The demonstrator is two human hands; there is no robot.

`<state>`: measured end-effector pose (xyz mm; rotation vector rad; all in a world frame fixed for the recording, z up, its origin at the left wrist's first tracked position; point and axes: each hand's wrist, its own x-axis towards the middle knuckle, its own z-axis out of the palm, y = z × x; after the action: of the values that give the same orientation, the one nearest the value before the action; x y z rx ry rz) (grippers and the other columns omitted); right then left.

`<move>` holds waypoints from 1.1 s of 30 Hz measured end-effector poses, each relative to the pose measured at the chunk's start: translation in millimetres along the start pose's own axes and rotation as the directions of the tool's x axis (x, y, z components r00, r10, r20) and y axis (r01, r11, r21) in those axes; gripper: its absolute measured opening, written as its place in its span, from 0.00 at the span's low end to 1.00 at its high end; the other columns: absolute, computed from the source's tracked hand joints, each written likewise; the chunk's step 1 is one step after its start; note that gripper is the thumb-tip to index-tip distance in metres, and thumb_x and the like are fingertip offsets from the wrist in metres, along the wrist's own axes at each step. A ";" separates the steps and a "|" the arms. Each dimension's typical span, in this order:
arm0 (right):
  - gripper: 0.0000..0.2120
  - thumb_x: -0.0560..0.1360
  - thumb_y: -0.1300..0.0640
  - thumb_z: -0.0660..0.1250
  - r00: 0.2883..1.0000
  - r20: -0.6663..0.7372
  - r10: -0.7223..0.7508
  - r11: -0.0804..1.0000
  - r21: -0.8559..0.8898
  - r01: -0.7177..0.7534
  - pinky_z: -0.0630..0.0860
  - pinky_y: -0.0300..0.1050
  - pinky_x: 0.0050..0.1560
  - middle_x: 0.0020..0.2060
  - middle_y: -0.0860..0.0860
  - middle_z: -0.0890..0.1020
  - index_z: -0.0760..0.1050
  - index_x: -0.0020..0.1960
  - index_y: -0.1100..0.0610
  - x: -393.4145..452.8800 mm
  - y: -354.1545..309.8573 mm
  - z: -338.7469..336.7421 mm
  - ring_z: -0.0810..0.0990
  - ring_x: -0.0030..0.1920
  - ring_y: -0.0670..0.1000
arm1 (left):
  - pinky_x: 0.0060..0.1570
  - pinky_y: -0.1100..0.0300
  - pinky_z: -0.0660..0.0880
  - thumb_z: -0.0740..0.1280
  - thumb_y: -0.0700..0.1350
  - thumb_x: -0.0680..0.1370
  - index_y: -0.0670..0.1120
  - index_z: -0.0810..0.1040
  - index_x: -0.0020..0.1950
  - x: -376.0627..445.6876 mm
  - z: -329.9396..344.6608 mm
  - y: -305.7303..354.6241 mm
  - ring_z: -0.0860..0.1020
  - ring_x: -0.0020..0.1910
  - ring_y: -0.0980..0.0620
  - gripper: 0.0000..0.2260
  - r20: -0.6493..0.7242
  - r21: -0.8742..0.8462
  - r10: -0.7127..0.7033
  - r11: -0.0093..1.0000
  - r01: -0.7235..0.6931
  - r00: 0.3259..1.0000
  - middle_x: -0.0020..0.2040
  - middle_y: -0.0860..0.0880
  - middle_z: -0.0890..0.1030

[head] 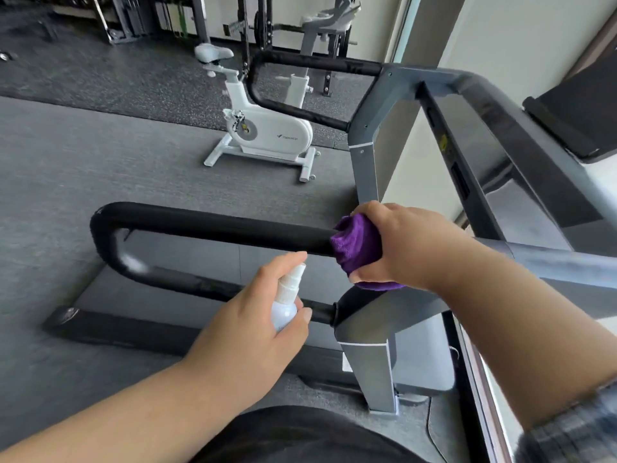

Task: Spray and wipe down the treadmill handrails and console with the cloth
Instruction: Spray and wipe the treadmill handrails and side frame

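Note:
A black padded near handrail (207, 227) loops out from the grey treadmill frame (367, 369). My right hand (407, 243) grips a purple cloth (359, 247) wrapped round the handrail's upper bar, close to the frame. My left hand (257, 325) holds a small white spray bottle (287, 300) just below that bar, the index finger on its nozzle. A second black far handrail (300, 86) sticks out farther back. The dark console (581, 115) shows at the right edge, partly cut off.
A white exercise bike (267, 128) stands on the grey floor behind the handrails. Weight racks and a cable machine (133, 18) line the back wall. The treadmill deck (200, 289) lies under the near handrail. A window frame runs along the right.

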<state>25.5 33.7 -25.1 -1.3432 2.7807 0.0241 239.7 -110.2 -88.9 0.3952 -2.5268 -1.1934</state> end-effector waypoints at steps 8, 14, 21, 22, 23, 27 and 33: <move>0.36 0.64 0.32 0.72 0.978 -0.150 -0.146 0.987 0.038 0.154 0.77 0.50 0.44 0.50 0.50 0.77 0.68 0.65 0.47 47.8 -65.1 21.3 0.79 0.46 0.56 | 0.47 0.75 0.70 0.64 0.59 0.73 0.78 0.57 0.65 -4.1 12.2 4.1 0.78 0.48 0.61 0.26 -0.035 -0.003 0.073 0.997 -0.074 0.997 0.50 0.63 0.79; 0.40 0.58 0.28 0.71 0.995 -0.076 -0.068 0.980 0.183 0.081 0.75 0.47 0.46 0.49 0.45 0.76 0.65 0.65 0.42 23.2 -20.3 17.1 0.78 0.47 0.51 | 0.49 0.74 0.69 0.67 0.56 0.74 0.77 0.58 0.66 -6.7 16.2 8.6 0.78 0.49 0.62 0.28 0.008 0.001 0.093 0.996 -0.093 0.996 0.52 0.65 0.77; 0.40 0.54 0.23 0.64 0.998 -0.047 -0.051 0.994 0.096 0.056 0.79 0.50 0.47 0.42 0.41 0.75 0.66 0.60 0.41 19.9 -9.6 14.3 0.78 0.42 0.50 | 0.49 0.76 0.68 0.70 0.51 0.75 0.80 0.56 0.64 -16.9 0.8 -8.4 0.77 0.50 0.62 0.32 -0.016 0.041 0.047 0.998 -0.047 0.999 0.53 0.66 0.77; 0.39 0.55 0.23 0.63 0.997 -0.049 -0.067 0.994 0.081 0.071 0.79 0.49 0.45 0.41 0.41 0.75 0.66 0.60 0.42 24.0 -14.9 13.8 0.77 0.41 0.49 | 0.49 0.75 0.68 0.70 0.52 0.75 0.80 0.56 0.64 -18.0 -2.4 -10.2 0.77 0.50 0.62 0.32 -0.029 0.047 0.039 0.998 -0.038 0.999 0.53 0.66 0.77; 0.38 0.55 0.23 0.63 0.995 -0.051 -0.088 0.993 0.069 0.091 0.77 0.48 0.43 0.40 0.41 0.74 0.66 0.59 0.42 28.3 -19.9 13.3 0.77 0.40 0.49 | 0.49 0.75 0.69 0.70 0.52 0.75 0.80 0.56 0.64 -19.2 -5.2 -11.6 0.77 0.50 0.61 0.31 -0.044 0.047 0.032 0.998 -0.030 0.999 0.53 0.66 0.77; 0.31 0.61 0.26 0.67 0.979 -0.097 -0.180 0.983 0.031 0.183 0.70 0.45 0.37 0.37 0.42 0.71 0.63 0.53 0.44 51.9 -56.7 16.1 0.75 0.37 0.51 | 0.50 0.71 0.71 0.67 0.54 0.75 0.79 0.56 0.65 -20.7 -7.8 -11.7 0.77 0.51 0.60 0.29 -0.058 0.027 0.029 0.999 -0.028 0.998 0.53 0.65 0.76; 0.33 0.63 0.30 0.70 0.966 -0.136 -0.221 0.972 0.046 0.229 0.74 0.47 0.39 0.37 0.44 0.71 0.69 0.59 0.48 78.1 -105.0 20.8 0.76 0.38 0.53 | 0.49 0.77 0.67 0.68 0.53 0.75 0.73 0.58 0.68 -20.6 3.3 -2.7 0.75 0.49 0.68 0.28 -0.047 0.031 0.024 0.999 -0.023 0.999 0.49 0.67 0.76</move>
<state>60.1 -92.0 -49.3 -1.6929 2.6844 -0.1628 257.5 -101.8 -96.4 0.3953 -2.5045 -1.1247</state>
